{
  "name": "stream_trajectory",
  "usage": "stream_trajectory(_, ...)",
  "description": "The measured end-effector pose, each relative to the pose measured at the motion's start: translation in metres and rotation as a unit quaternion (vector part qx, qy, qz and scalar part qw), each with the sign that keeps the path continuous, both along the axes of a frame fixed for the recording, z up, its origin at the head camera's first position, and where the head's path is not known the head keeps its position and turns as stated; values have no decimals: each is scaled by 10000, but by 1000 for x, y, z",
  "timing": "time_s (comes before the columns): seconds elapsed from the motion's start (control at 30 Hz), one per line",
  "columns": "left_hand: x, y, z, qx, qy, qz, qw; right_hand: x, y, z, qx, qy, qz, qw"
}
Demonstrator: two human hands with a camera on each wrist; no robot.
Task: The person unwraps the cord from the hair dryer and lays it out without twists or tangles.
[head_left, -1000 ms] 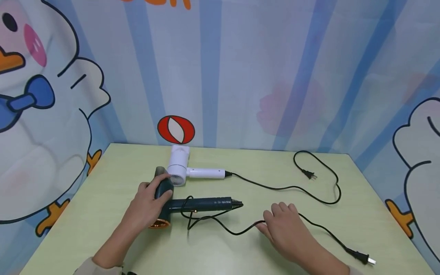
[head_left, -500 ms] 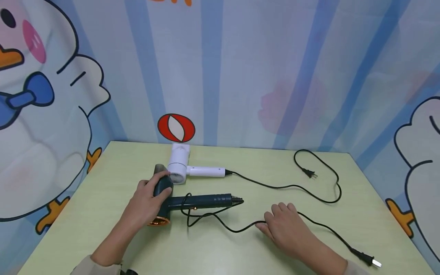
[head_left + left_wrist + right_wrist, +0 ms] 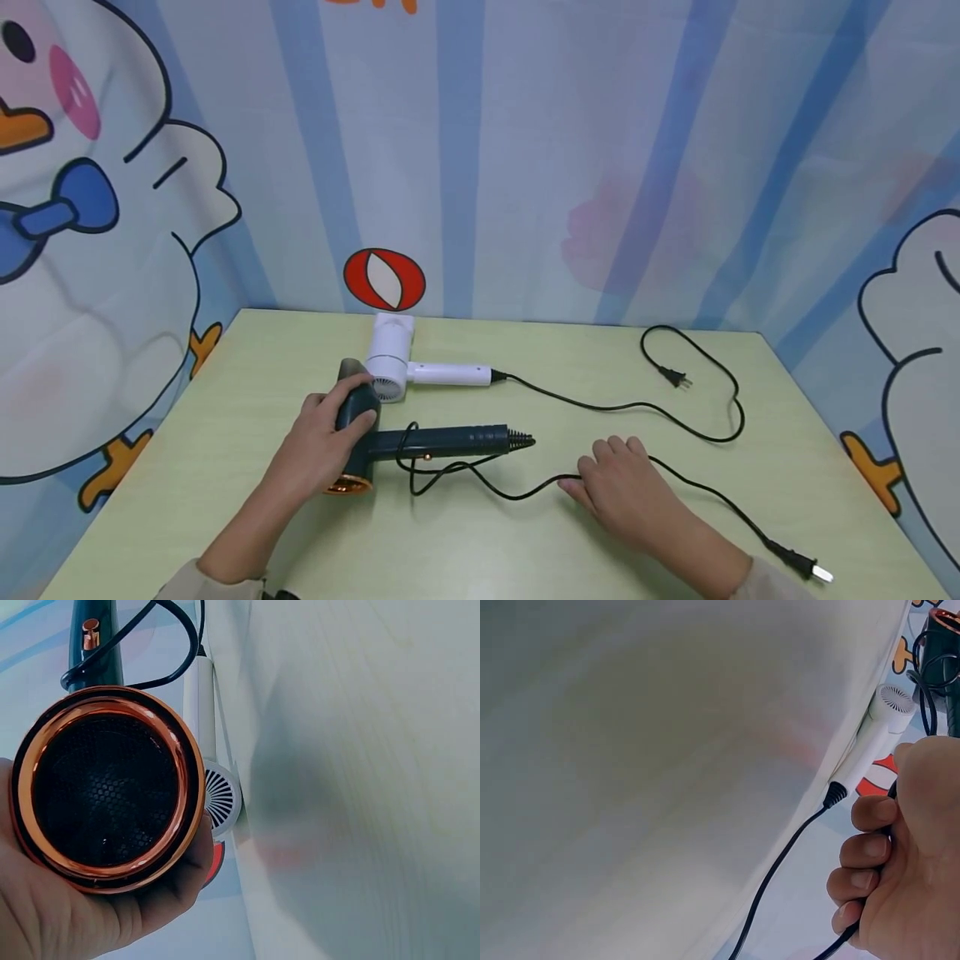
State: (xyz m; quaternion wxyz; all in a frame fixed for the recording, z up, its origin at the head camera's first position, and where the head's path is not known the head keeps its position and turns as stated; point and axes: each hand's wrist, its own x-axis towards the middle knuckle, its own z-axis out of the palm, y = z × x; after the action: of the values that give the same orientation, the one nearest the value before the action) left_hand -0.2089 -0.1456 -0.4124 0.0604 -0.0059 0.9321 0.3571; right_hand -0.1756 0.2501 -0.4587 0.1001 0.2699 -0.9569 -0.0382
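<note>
My left hand (image 3: 322,446) grips the barrel of a dark green hair dryer (image 3: 442,442), thumb on one side and fingers on the other. Its copper-rimmed round end (image 3: 191,787) faces the left wrist camera. The handle points right, and a black cord (image 3: 513,497) loops around it. Further along that cord, my right hand (image 3: 630,500) has its fingers curled round it, as the right wrist view shows with the fingers (image 3: 864,850). Beyond the hand the cord runs on to a two-pin plug (image 3: 798,562) at the front right.
Behind the green dryer lies a white hair dryer (image 3: 390,358), its handle also to the right. Its black cord (image 3: 615,410) curves over the table (image 3: 255,358) to a plug (image 3: 675,378) at the back right. A printed cloth backdrop (image 3: 517,167) stands behind the table.
The green dryer's handle end and my right hand with the cord have shifted very slightly. Both holds are the same, and the white dryer has stayed put.
</note>
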Motion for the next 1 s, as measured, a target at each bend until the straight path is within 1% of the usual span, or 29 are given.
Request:
stream_trajectory(0.37,1,-1,0,-48,-68,-61,9999,-7,1,0,3,85,-126,9999)
stream_trajectory(0.57,3,0,1,-25,-72,-92,9999,-11,0,1,12,207,-300,9993)
stream_trajectory(0.73,3,1,1,21,-44,-99,9999,-15,0,3,-128,252,-443,9986)
stream_trajectory(0.83,2,1,0,7,-33,-112,9999,-18,-2,4,-207,274,-577,9977)
stream_trajectory(1.0,2,1,-1,30,-23,-143,9999,-23,-5,6,-295,431,-897,9946)
